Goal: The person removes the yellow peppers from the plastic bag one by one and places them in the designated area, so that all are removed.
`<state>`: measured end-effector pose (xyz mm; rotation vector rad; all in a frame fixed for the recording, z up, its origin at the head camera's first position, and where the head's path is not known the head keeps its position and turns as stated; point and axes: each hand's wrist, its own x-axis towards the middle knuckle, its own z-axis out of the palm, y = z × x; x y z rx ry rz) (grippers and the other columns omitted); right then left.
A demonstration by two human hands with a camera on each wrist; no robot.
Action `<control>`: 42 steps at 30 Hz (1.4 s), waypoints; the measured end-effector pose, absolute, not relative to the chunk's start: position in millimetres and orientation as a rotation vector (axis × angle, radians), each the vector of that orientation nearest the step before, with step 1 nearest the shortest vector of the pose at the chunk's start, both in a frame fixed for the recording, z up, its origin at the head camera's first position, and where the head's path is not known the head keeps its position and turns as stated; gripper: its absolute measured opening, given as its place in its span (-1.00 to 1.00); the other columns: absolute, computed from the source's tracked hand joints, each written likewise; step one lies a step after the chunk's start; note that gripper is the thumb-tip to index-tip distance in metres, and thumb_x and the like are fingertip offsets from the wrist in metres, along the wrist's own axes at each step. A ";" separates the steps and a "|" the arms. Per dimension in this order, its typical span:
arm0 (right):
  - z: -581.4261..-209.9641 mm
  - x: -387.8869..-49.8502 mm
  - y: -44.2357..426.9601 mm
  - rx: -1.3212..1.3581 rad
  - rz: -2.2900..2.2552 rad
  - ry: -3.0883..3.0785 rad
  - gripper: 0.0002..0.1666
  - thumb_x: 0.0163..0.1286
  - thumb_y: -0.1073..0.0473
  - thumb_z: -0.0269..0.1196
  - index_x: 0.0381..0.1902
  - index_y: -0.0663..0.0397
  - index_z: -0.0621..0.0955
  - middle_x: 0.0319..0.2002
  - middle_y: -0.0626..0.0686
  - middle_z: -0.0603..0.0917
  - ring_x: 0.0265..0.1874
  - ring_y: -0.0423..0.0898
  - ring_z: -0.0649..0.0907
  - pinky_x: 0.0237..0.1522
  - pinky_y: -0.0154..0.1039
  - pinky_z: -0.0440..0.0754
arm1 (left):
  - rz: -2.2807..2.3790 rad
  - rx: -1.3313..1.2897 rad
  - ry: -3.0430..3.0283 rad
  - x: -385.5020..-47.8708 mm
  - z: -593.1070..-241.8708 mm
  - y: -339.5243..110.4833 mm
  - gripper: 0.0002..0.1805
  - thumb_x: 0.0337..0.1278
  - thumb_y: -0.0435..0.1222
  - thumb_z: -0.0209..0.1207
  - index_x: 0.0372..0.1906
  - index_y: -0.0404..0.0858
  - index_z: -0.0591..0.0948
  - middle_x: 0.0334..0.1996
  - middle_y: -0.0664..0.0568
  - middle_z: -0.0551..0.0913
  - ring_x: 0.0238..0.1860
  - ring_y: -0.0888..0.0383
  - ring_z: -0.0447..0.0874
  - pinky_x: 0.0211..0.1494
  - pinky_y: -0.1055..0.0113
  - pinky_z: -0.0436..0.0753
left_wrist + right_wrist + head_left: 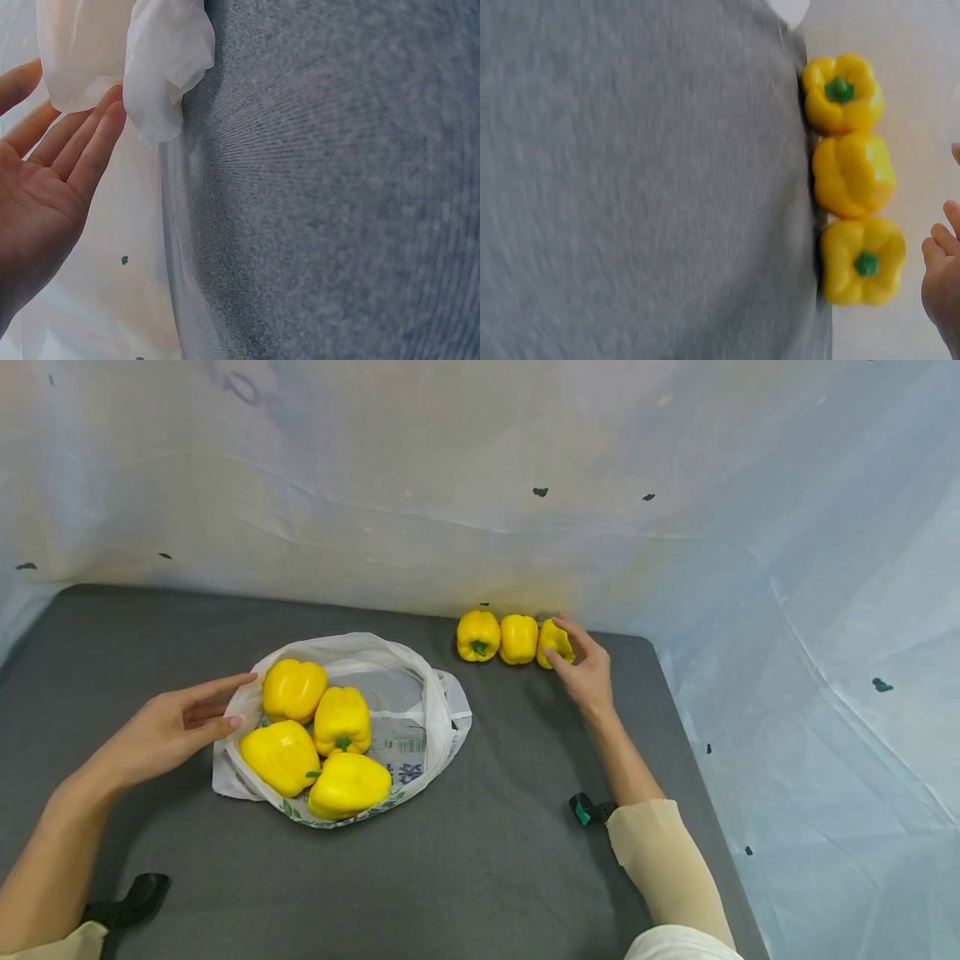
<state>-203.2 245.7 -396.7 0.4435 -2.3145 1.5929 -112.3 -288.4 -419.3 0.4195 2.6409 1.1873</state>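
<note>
Yellow bell peppers point(519, 639) sat in a row of three along the back edge of the dark gray worktop point(480, 877), near its back right corner. They were close side by side, right in front of a pale plastic sheet point(450, 552) with little dark spots. The right wrist view showed green stems on the left pepper point(825, 116) and the right pepper point(847, 289) of that row. Over that right pepper hung the right hand point(587, 670), with its thumb and fingers spread apart; the right wrist view showed a gap, so it was not gripping the pepper. Nearer the left edge of the worktop, a white plastic bag point(438, 718) lay wide open, with green leaves and dark letters printed on it. Four more yellow peppers point(342, 718) were inside, bunched up on the bag's left and front parts, and three of them showed a bit of green stem. The left hand point(161, 735) was at the left side of the bag, its fingers long and loose, touching the rim but not clenched. Both arms had cream sleeves point(667, 860), and a black wrist mount point(138, 900) stuck out by the left arm, close to the front edge.
</note>
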 end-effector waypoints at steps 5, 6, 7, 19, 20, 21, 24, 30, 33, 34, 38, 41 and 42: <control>-392.5 -196.3 232.2 0.534 1.647 -2.284 -0.48 0.29 0.49 0.30 0.22 0.44 0.52 0.32 0.35 0.45 0.40 0.10 0.38 0.39 -0.07 0.30 | 1.195 0.414 2.631 -112.0 -418.5 -287.9 -0.31 0.39 -0.17 0.19 0.53 -0.08 0.25 0.45 -0.28 0.27 0.23 -0.40 0.42 -0.13 0.74 0.41; -391.4 -194.7 229.5 0.555 1.663 -2.282 -0.48 0.28 0.50 0.30 0.22 0.44 0.52 0.32 0.36 0.44 0.39 0.10 0.39 0.38 -0.03 0.32 | 1.199 0.416 2.631 -112.0 -418.5 -287.9 -0.32 0.39 -0.17 0.19 0.53 -0.08 0.25 0.45 -0.28 0.28 0.23 -0.41 0.42 -0.13 0.74 0.41; -390.5 -193.1 226.9 0.576 1.676 -2.284 -0.47 0.28 0.51 0.30 0.22 0.45 0.51 0.33 0.36 0.44 0.38 0.10 0.41 0.37 -0.01 0.33 | 1.203 0.419 2.631 -111.9 -418.7 -287.9 -0.32 0.39 -0.18 0.19 0.53 -0.08 0.26 0.45 -0.28 0.27 0.23 -0.41 0.42 -0.13 0.74 0.41; -391.3 -177.5 196.8 0.782 1.777 -2.337 -0.43 0.26 0.54 0.29 0.25 0.50 0.47 0.28 0.40 0.48 0.28 0.24 0.48 0.31 0.07 0.38 | 1.203 0.439 2.648 -110.5 -423.4 -289.2 -0.33 0.37 -0.26 0.21 0.51 -0.08 0.29 0.43 -0.28 0.30 0.17 -0.30 0.48 -0.12 0.74 0.44; -392.2 -177.0 194.7 0.797 1.788 -2.335 -0.43 0.26 0.55 0.28 0.24 0.52 0.47 0.26 0.43 0.48 0.27 0.27 0.48 0.31 0.08 0.38 | 1.205 0.438 2.647 -110.5 -423.4 -289.0 -0.33 0.37 -0.26 0.21 0.51 -0.08 0.29 0.43 -0.28 0.30 0.18 -0.31 0.47 -0.12 0.74 0.44; -392.9 -176.5 192.6 0.808 1.798 -2.336 -0.43 0.25 0.56 0.28 0.24 0.52 0.47 0.25 0.43 0.49 0.26 0.28 0.49 0.30 0.08 0.39 | 1.205 0.438 2.646 -110.6 -423.3 -288.9 -0.34 0.37 -0.26 0.20 0.51 -0.08 0.29 0.43 -0.28 0.30 0.18 -0.31 0.47 -0.12 0.74 0.44; -394.6 -175.0 185.3 0.847 1.825 -2.335 -0.43 0.25 0.56 0.28 0.23 0.54 0.46 0.22 0.44 0.51 0.24 0.31 0.49 0.29 0.08 0.41 | 1.205 0.438 2.644 -110.4 -422.7 -288.8 -0.34 0.37 -0.26 0.20 0.51 -0.09 0.29 0.43 -0.29 0.30 0.18 -0.35 0.46 -0.13 0.74 0.44; -396.6 -171.3 170.2 0.953 1.849 -2.311 -0.44 0.24 0.58 0.28 0.22 0.57 0.46 0.19 0.49 0.50 0.22 0.33 0.51 0.26 0.09 0.44 | 1.189 0.419 2.647 -109.8 -421.4 -290.4 -0.34 0.37 -0.24 0.21 0.51 -0.09 0.30 0.42 -0.29 0.31 0.17 -0.07 0.55 -0.15 0.72 0.45; -405.4 -173.4 165.3 0.988 1.837 -2.314 -0.43 0.23 0.57 0.30 0.23 0.51 0.48 0.19 0.44 0.53 0.21 0.25 0.54 0.26 0.02 0.46 | 1.192 0.417 2.652 -110.1 -421.1 -291.1 -0.35 0.37 -0.25 0.21 0.50 -0.10 0.31 0.41 -0.30 0.32 0.08 0.46 0.50 -0.15 0.72 0.45; -405.7 -172.9 163.2 1.002 1.839 -2.315 -0.42 0.23 0.57 0.30 0.23 0.50 0.48 0.19 0.43 0.53 0.21 0.25 0.55 0.26 0.00 0.46 | 1.193 0.419 2.654 -110.3 -421.1 -291.4 -0.35 0.37 -0.25 0.21 0.50 -0.10 0.31 0.41 -0.30 0.33 0.04 0.59 0.43 -0.15 0.73 0.45; -405.9 -172.1 155.8 1.058 1.862 -2.313 -0.41 0.24 0.57 0.29 0.25 0.49 0.47 0.21 0.42 0.53 0.21 0.26 0.53 0.27 0.00 0.45 | 1.192 0.422 2.660 -111.3 -421.0 -292.3 -0.35 0.36 -0.25 0.21 0.50 -0.10 0.32 0.40 -0.30 0.34 -0.02 0.74 0.31 -0.15 0.72 0.45; -397.7 -167.3 147.9 1.081 1.870 -2.332 -0.42 0.24 0.58 0.27 0.24 0.54 0.45 0.21 0.43 0.52 0.21 0.32 0.51 0.26 0.08 0.45 | 1.187 0.417 2.660 -111.8 -421.2 -292.6 -0.35 0.37 -0.25 0.21 0.50 -0.10 0.32 0.40 -0.30 0.34 -0.01 0.74 0.30 -0.16 0.71 0.46; -397.3 -166.6 145.4 1.089 1.863 -2.340 -0.42 0.24 0.58 0.27 0.24 0.54 0.45 0.21 0.42 0.52 0.21 0.31 0.52 0.25 0.09 0.45 | 1.190 0.416 2.657 -111.8 -421.3 -292.7 -0.35 0.37 -0.25 0.21 0.50 -0.10 0.32 0.40 -0.30 0.34 -0.02 0.75 0.29 -0.16 0.71 0.46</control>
